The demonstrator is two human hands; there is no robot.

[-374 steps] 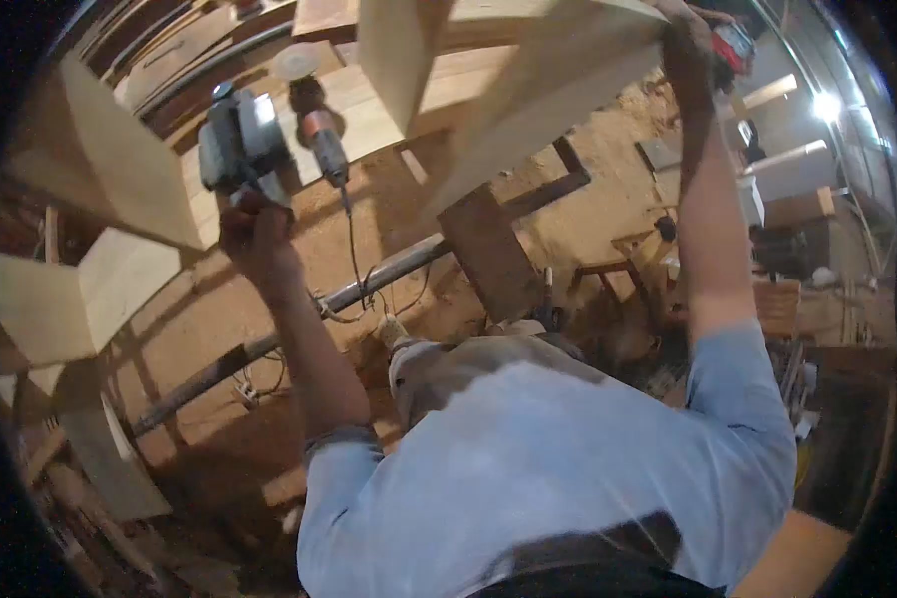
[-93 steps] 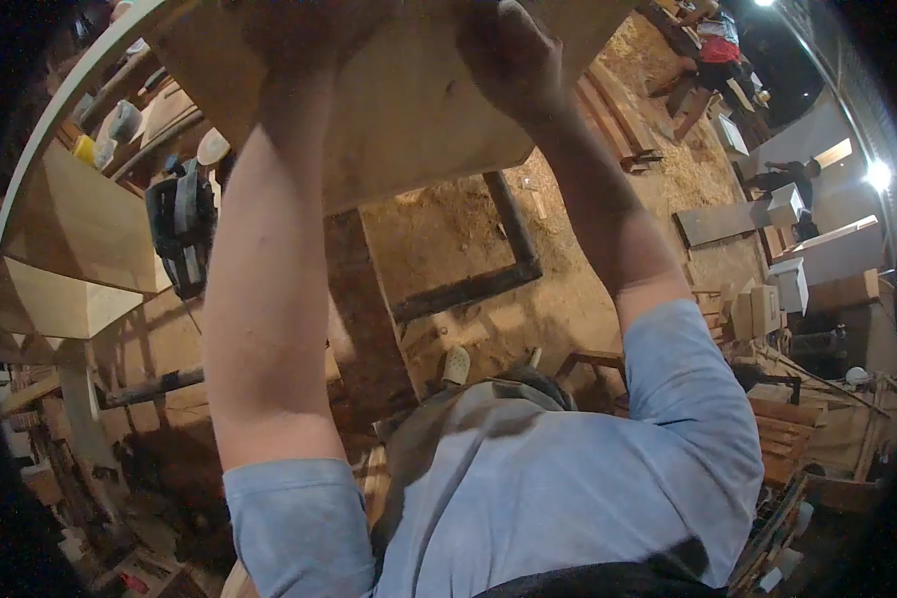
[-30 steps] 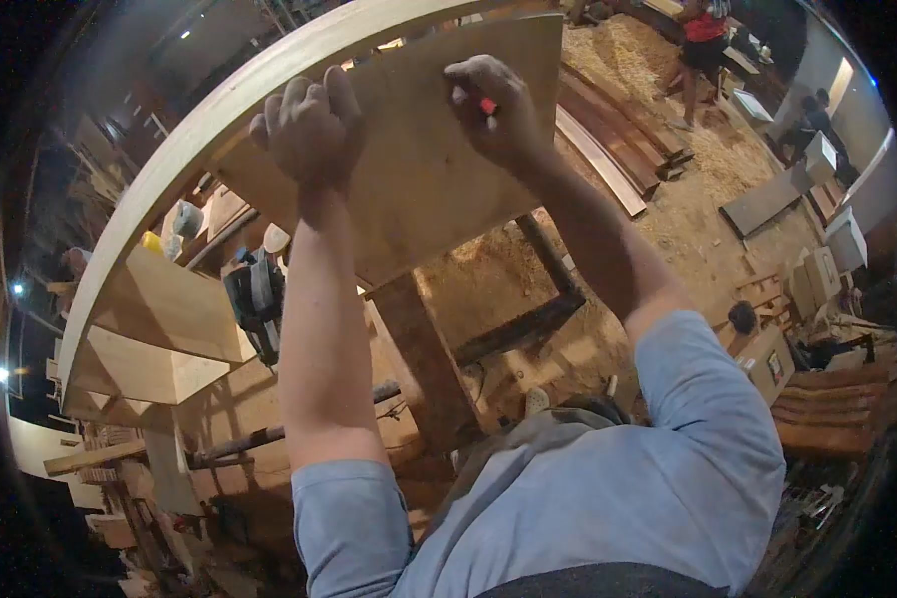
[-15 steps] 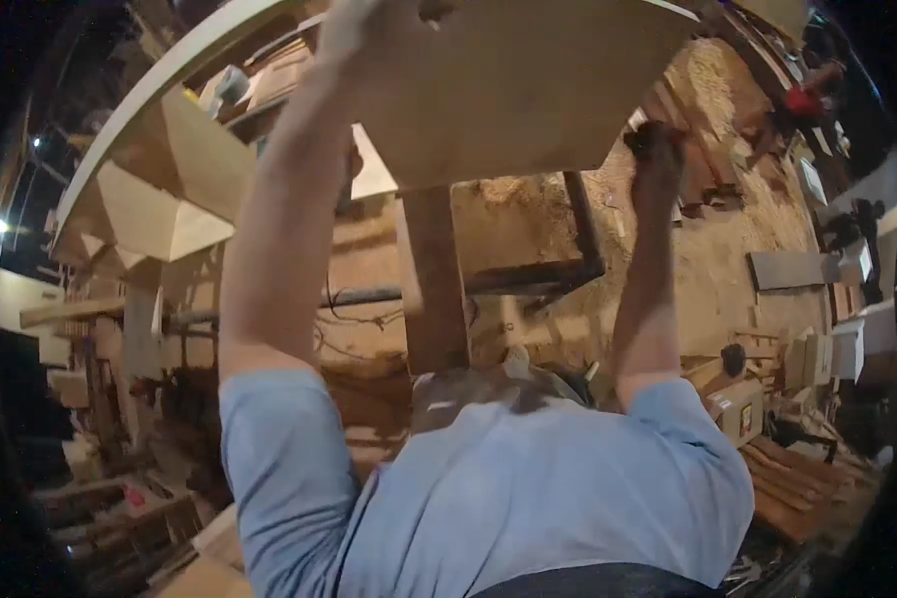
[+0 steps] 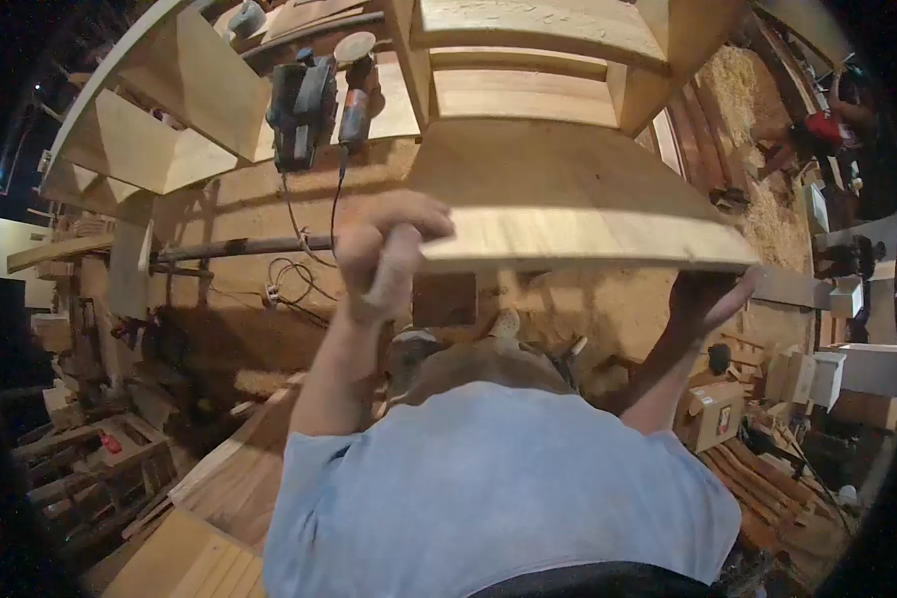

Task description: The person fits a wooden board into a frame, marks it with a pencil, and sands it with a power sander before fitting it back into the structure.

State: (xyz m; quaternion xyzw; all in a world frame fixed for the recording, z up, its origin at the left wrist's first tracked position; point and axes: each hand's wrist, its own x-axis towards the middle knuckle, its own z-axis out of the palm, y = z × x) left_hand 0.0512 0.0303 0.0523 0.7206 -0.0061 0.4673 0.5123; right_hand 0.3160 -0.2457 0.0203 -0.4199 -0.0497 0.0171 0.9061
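A wide wooden panel (image 5: 578, 236) is held across in front of me, its pale edge toward my body and its broad face reaching back to the wooden cabinet frame (image 5: 533, 30). At the panel's left end, my left hand (image 5: 384, 249) is closed on the corner, fingers curled over the edge and a little blurred. My right hand (image 5: 706, 299) grips the opposite end from below, with the thumb up at the corner. Beyond my left hand, a black power tool (image 5: 304, 110) and an angle grinder (image 5: 357, 105) with a round disc rest on the wood.
Cords (image 5: 294, 284) from the tools trail down to the left. More open wooden compartments (image 5: 169, 130) stand at the upper left. A cardboard box (image 5: 713, 414) sits at the lower right, near stacked planks (image 5: 757, 488). Another person (image 5: 822, 130) in red is at the far right.
The panel has come down and toward me from its raised, tilted position, uncovering the cabinet frame and power tools. Both hands have lowered with it, and the left now grips its near corner.
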